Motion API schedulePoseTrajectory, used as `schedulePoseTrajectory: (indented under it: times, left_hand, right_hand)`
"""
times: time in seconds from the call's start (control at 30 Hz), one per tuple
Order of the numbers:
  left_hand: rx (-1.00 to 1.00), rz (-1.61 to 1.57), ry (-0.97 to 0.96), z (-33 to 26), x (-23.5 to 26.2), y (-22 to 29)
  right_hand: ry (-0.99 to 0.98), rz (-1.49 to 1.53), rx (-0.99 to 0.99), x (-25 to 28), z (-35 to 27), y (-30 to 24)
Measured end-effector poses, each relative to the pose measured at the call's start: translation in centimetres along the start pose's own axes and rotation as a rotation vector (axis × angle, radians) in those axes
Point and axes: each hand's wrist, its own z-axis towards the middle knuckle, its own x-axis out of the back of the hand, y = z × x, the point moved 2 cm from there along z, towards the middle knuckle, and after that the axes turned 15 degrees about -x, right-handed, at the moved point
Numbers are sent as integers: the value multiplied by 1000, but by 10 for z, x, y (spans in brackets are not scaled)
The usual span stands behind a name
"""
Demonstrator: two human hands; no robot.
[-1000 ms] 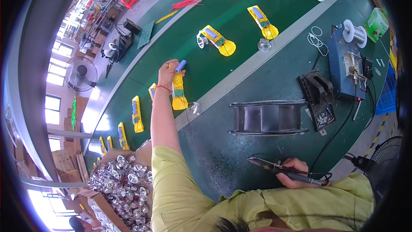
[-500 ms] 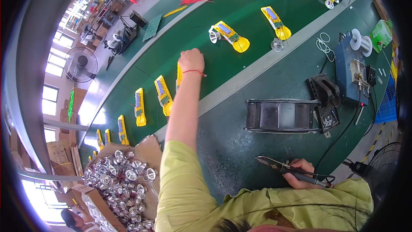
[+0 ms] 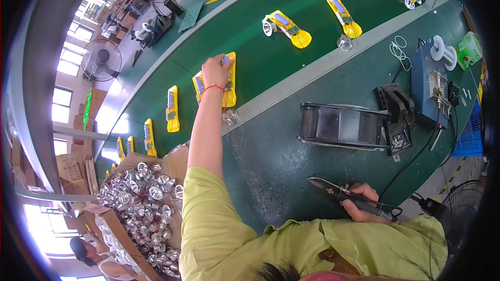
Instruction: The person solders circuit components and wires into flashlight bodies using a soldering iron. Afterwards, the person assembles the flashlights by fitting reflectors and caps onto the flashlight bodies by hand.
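My left hand [image 3: 214, 72] reaches over the green belt, its fingers curled at the upper end of a yellow flashlight shell [image 3: 232, 93]. That shell carries a purple battery and wires, with a silver reflector [image 3: 230, 117] beside its lower end. Partly hidden behind the hand lies another yellow shell [image 3: 198, 84]. Close to my body, my right hand [image 3: 362, 203] is wrapped round the dark handle of a soldering iron [image 3: 367, 206]. A thin curved tube runs along its front, and its tip points left above the dark bench [image 3: 271, 161].
More yellow shells [image 3: 172, 109] lie spaced along the belt [image 3: 250, 36]. Silver reflectors [image 3: 140, 198] fill a cardboard-lined pile at lower left. A black reel-like frame [image 3: 341, 126], a soldering stand [image 3: 398, 119] and a blue box with a wire spool [image 3: 442, 52] stand right. A person [image 3: 99, 260] sits lower left.
My left hand has moved left and slightly nearer over the shells. The shell and its reflector now show to the hand's right. The whole view has shifted a little; my right hand keeps the soldering iron.
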Motion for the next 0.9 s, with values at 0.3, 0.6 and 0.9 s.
schedulePoseTrajectory:
  times: [0.3,0.6,0.9]
  left_hand:
    - [104,155,-249,-3,13,5]
    - [18,305,-156,4,-7,35]
    - [-99,397,-225,12,-11,47]
  right_hand:
    - [-13,-14,-217,0,-2,-3]
    - [48,60,-216,-3,-4,-5]
    - [55,76,-225,-2,-7,1]
